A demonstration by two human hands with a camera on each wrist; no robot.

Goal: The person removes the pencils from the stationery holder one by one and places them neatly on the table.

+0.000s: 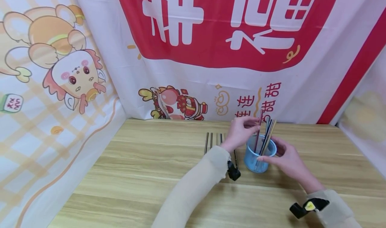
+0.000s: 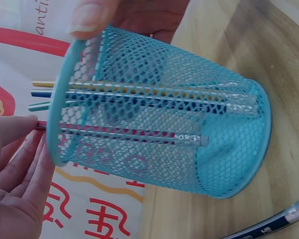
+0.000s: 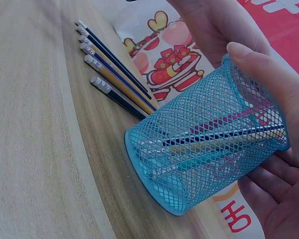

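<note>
A light blue mesh pencil cup (image 1: 253, 162) stands on the wooden table. My right hand (image 1: 289, 159) holds it by the upper part, thumb on the near side and fingers around the far side. Between thumb and fingers, my left hand (image 1: 241, 131) pinches a dark red pencil (image 2: 124, 132) by its upper end. That pencil's lower part is inside the cup, its eraser end pointing down and sitting higher than the others' in the left wrist view. Yellow, dark blue and teal pencils (image 3: 214, 134) lean together in the cup, visible through the mesh.
Several pencils (image 3: 114, 94) lie side by side on the table (image 1: 126, 174), left of the cup, partly covered by my left forearm in the head view. A printed red and white cloth (image 1: 223, 60) hangs along the table's back edge; another patterned cloth (image 1: 33, 127) hangs at left.
</note>
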